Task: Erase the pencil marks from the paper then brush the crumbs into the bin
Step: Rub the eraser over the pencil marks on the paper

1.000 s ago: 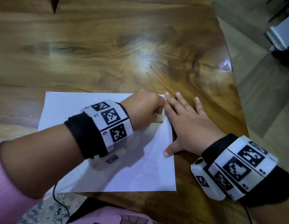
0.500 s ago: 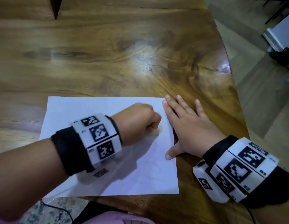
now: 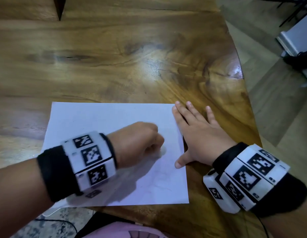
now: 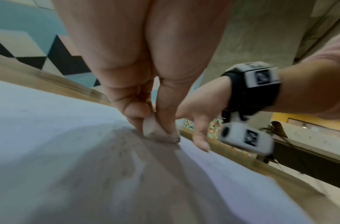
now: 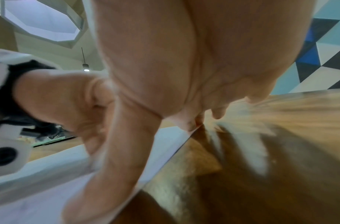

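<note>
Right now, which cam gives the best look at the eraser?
Left wrist view: the eraser shows close up, pinched by the left hand, its smudged tip on the paper. The head view shows only a pale blur beyond the fist. In the right wrist view the eraser is hidden.

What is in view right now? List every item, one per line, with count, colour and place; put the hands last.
paper: one, white, flat on the table's near edge, faint pencil marks low on its right part.
eraser: one, white with a grey-smudged tip, pressed on the paper.
table: one, brown wood, under everything.
wrist trackers: two, white with black markers, on black bands.
left hand: pinches the eraser.
right hand: flat, fingers straight, on the paper's right edge and the table.
</note>
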`<move>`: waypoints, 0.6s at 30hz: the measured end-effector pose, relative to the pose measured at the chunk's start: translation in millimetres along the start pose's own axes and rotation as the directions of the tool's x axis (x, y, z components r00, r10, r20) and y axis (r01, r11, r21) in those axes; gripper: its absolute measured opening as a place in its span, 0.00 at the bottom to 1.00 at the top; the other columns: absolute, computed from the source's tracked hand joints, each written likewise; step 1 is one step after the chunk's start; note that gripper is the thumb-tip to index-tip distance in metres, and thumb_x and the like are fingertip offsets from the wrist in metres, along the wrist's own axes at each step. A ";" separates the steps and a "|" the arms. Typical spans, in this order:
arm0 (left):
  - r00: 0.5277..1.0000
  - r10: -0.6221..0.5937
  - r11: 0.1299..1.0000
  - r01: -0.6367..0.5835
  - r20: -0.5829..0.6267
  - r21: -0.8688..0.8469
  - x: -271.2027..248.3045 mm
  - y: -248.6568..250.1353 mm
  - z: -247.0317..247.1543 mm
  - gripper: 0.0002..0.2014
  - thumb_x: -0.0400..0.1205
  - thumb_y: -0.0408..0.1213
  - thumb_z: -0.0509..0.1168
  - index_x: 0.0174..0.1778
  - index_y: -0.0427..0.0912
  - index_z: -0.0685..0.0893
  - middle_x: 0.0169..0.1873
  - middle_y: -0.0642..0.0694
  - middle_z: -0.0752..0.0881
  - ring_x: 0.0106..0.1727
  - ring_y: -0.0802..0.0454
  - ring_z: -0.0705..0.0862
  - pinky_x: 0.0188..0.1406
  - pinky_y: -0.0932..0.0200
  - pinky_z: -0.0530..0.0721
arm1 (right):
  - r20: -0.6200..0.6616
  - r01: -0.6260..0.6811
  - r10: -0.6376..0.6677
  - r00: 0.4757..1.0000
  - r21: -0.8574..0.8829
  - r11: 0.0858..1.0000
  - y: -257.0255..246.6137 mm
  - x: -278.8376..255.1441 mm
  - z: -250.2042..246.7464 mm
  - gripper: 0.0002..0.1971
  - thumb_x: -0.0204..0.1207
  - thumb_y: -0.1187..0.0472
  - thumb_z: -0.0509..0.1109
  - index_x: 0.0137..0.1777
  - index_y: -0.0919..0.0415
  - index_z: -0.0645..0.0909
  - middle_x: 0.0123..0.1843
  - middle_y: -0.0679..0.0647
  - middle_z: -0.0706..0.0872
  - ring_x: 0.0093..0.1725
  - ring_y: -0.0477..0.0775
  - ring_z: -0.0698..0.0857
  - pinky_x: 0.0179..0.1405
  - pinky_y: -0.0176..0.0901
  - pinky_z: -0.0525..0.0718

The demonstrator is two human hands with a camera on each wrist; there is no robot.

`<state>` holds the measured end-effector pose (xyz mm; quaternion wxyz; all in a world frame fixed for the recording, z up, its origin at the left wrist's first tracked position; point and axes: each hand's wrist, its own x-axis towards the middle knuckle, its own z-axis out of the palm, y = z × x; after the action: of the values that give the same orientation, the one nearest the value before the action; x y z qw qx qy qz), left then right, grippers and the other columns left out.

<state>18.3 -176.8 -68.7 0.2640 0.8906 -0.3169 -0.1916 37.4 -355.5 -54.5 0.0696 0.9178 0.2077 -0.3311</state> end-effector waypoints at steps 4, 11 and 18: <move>0.992 -0.056 0.996 0.063 0.117 -0.057 -29.6 -3.1 3.3 0.06 0.71 0.33 0.70 0.29 0.44 0.83 0.31 0.56 0.76 0.30 0.63 0.76 0.30 0.76 0.69 | 0.002 0.007 -0.008 1.000 0.016 1.000 0.3 -1.0 -0.2 0.71 0.55 0.32 0.76 0.79 0.56 0.23 0.80 0.47 0.22 0.79 0.50 0.24 0.77 0.64 0.29; 0.995 -0.045 0.999 0.045 -0.084 -0.001 -0.9 -7.8 -2.6 0.07 0.71 0.37 0.67 0.27 0.42 0.81 0.29 0.48 0.78 0.31 0.45 0.79 0.31 0.60 0.71 | 0.012 0.003 -0.003 1.000 0.012 1.000 -0.1 -0.3 -0.5 0.71 0.55 0.32 0.76 0.79 0.56 0.23 0.80 0.47 0.21 0.79 0.50 0.24 0.77 0.64 0.29; 0.998 -0.053 0.998 0.054 0.033 -0.029 -20.5 -4.2 1.1 0.05 0.70 0.36 0.68 0.29 0.42 0.83 0.31 0.50 0.80 0.31 0.54 0.79 0.32 0.66 0.73 | 0.023 0.010 -0.011 1.000 0.028 1.000 0.3 -0.9 -1.3 0.71 0.56 0.33 0.76 0.79 0.56 0.23 0.79 0.47 0.21 0.78 0.50 0.23 0.77 0.64 0.30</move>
<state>4.8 -160.8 -68.5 0.2669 0.8916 -0.2943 -0.2174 37.7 -355.7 -53.0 0.0573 0.9138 0.2070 -0.3448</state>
